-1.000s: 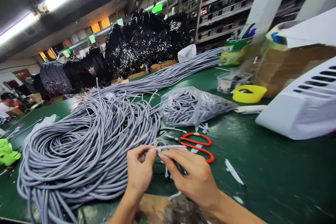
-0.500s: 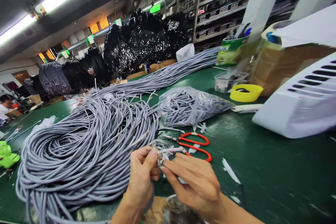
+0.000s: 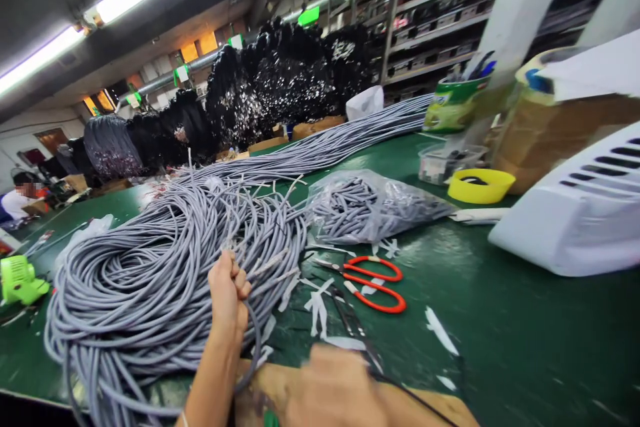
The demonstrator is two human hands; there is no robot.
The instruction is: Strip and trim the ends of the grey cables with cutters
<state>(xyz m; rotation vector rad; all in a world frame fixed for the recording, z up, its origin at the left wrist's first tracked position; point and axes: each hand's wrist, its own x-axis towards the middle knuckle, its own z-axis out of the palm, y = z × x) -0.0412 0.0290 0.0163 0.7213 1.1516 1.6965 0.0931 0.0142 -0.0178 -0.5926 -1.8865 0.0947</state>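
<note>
My left hand (image 3: 227,290) is closed around a grey cable (image 3: 256,333), whose frayed pale end sticks up above the fist. It sits over the right part of a big coil of grey cables (image 3: 150,267). My right hand (image 3: 335,383) is smeared by motion low in the middle, apart from the left one, above a brown board (image 3: 280,380); its fingers cannot be made out. Red-handled scissors (image 3: 375,283) lie on the green table (image 3: 525,327) beyond it, beside a dark tool (image 3: 353,320) and white scraps (image 3: 317,307).
A clear bag of short grey pieces (image 3: 370,207) lies behind the scissors. To the right are a yellow tape ring (image 3: 481,187), a green can (image 3: 453,107) and a white slotted housing (image 3: 575,220). A green fan (image 3: 20,280) stands left; a person (image 3: 23,200) is far back.
My hands were together near the scissors. The left has moved left over the coil, holding the cable; the right has dropped down towards the near edge. The view has shifted slightly.
</note>
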